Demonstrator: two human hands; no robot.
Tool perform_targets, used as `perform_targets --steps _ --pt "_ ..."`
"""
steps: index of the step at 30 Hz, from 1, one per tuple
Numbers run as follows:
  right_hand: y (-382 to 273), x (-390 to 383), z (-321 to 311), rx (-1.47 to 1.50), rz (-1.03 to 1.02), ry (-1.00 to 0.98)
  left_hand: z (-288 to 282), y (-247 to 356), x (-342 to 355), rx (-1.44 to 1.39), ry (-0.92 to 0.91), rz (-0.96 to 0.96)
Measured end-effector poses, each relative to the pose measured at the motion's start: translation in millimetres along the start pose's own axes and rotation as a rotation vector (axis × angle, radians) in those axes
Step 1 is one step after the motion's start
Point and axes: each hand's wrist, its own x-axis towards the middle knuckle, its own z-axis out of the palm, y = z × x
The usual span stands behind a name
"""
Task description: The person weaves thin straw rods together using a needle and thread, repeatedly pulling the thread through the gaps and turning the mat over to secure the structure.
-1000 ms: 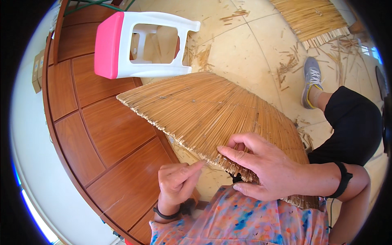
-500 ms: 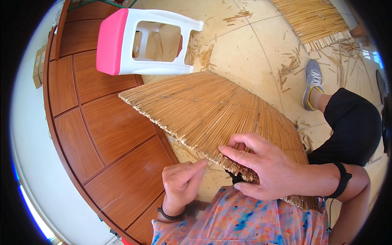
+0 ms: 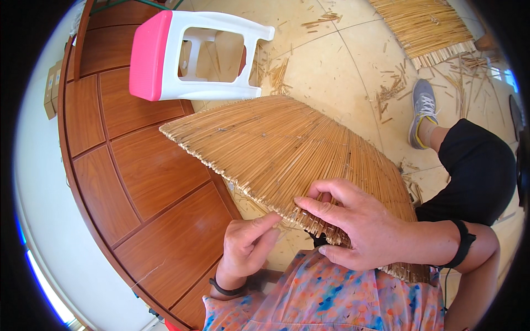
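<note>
1. Head view, hands: two. The left hand (image 3: 248, 245) has its fingers curled in, with thumb and forefinger at the mat's edge; whether they pinch a straw, I cannot tell. The right hand (image 3: 361, 229) lies over the same edge, fingers bent on the top face, thumb spread apart below; how firmly it grips, I cannot tell.
2. Mats: two. The near straw mat (image 3: 292, 143) is under the right hand and ahead of the left fingertips; the other mat (image 3: 425, 30) lies on the floor, well beyond the right hand.
3. The near one is golden brown with darker specks, made of thin straws side by side, fanning out and curving, with a ragged, paler cut edge.
4. Stool: one, pink and white (image 3: 148, 58), well ahead of the left hand.
5. Wooden panels (image 3: 160, 204), several, left of the left hand.
6. Shoe: one, grey (image 3: 424, 107), beyond the right hand.
7. Straw scraps (image 3: 280, 77), too many to count, beyond both hands.
8. Wristbands: two dark ones, one behind each hand.
</note>
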Motion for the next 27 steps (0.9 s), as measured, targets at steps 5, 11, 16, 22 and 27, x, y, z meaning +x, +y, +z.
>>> perform_targets --steps 5,11,16,22,27 --pt "0 -1 -1 0.003 0.009 -0.013 0 -3 -4 -0.024 -0.017 -0.015" --pt "0 -1 0 0.01 0.015 -0.015 -2 -5 -7 -0.05 -0.043 -0.017" --pt "0 -1 0 -0.009 0.001 -0.01 -3 -3 -11 -0.101 -0.086 -0.083" --pt "0 -2 -1 -0.028 -0.007 -0.016 3 9 -19 -0.204 -0.043 -0.208" --pt "-1 -2 -2 -0.027 0.007 -0.022 13 17 -20 -0.195 0.072 -0.229"
